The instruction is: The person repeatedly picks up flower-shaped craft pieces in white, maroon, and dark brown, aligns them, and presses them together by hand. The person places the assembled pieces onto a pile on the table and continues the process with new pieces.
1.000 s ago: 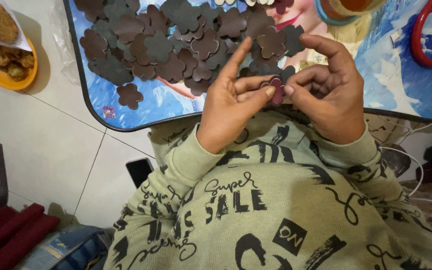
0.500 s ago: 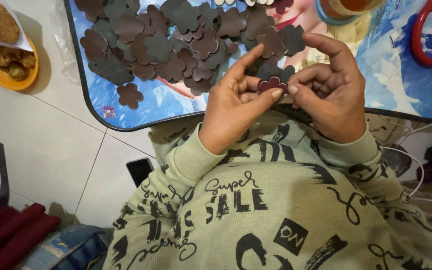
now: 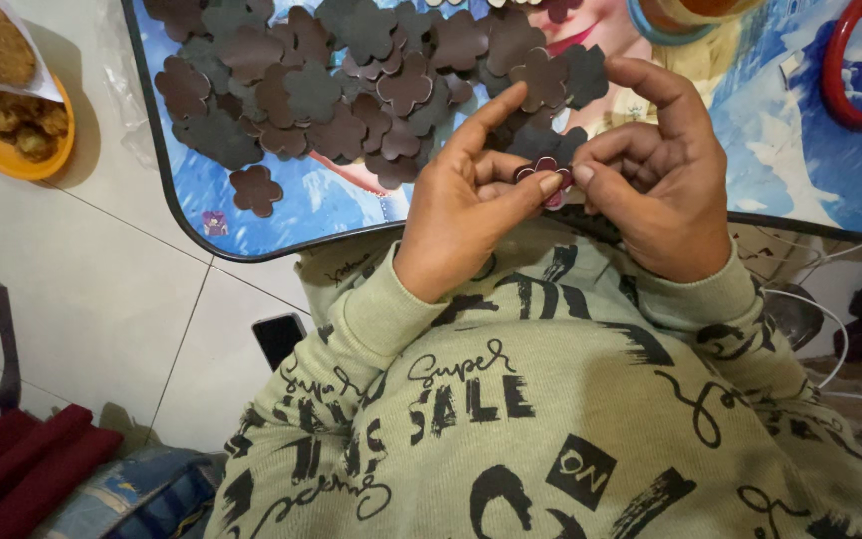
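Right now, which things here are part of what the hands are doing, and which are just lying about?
In use: left hand, right hand, flower cutout, cutout pile, tray.
Lying about: orange bowl, red ring, phone, white cable.

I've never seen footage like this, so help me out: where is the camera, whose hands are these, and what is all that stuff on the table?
There is no machine here. The single camera sits on a person's head and looks down, so you see their own sleeves and lap at the bottom. The left hand and right hand meet in the middle, and together they pinch a small flower-shaped piece, dark with a pink edge. Beyond them is a low table with a blue cartoon picture on top. A heap of dark flower-shaped cutouts lies on it, with one stray cutout nearer the edge. At far right is a red looped handle. On the tiled floor to the left sits an orange bowl of fried food.
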